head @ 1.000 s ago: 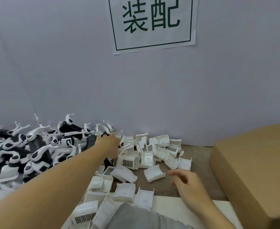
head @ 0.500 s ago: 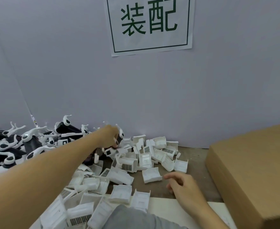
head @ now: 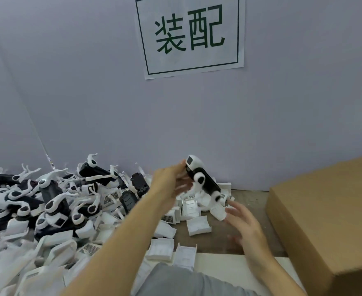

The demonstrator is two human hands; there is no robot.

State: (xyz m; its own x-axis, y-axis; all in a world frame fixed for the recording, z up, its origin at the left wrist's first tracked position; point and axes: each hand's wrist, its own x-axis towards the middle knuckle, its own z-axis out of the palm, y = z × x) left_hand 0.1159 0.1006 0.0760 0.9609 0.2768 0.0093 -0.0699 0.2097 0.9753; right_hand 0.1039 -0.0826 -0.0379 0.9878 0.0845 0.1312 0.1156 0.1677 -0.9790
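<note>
My left hand holds a black-and-white plastic part lifted above the table, in front of the wall; the hand is motion-blurred. My right hand hovers lower right of it with fingers spread, holding nothing, just beside a small white plastic cover. A heap of black-and-white parts fills the left side of the table. Several white covers lie scattered in the middle.
A large brown cardboard box stands at the right. A white wall with a paper sign in green characters closes off the back. A pale sheet lies at the near table edge, and a grey garment shows at the bottom.
My left hand has pulled a black-and-white part out of the heap and carried it up and to the right. My right hand has lifted off the table and spread its fingers.
</note>
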